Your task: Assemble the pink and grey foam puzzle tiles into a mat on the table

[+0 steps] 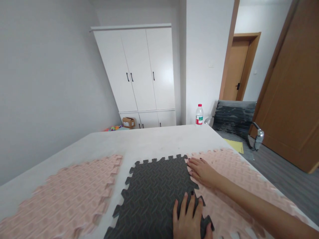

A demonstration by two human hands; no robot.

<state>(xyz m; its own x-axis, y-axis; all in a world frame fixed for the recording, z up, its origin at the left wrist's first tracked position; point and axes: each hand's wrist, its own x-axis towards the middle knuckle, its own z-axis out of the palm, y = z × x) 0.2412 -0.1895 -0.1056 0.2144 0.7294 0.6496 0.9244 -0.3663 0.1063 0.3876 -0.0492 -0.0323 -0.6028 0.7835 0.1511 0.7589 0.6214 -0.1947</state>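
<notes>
A dark grey foam floor tile (152, 196) with toothed edges and a woven relief lies flat on the white table. Along its right side it meets a pink foam tile (231, 172); near the front their teeth are not flush. My left hand (188, 217) rests palm down on the grey tile by that seam, fingers spread, with the thumb near the teeth. Farther back, my right hand (204, 171) lies flat on the pink tile, its fingertips at the seam. Another pink foam tile (72, 192) lies to the left, apart from the grey one.
At the far right corner of the white table (149, 141) stands a plastic bottle (199, 115) with a red cap. Beyond the right edge is a dark chair (233, 116) with a yellow sheet (234, 145). A cardboard box (129, 122) sits before the white wardrobe (139, 73).
</notes>
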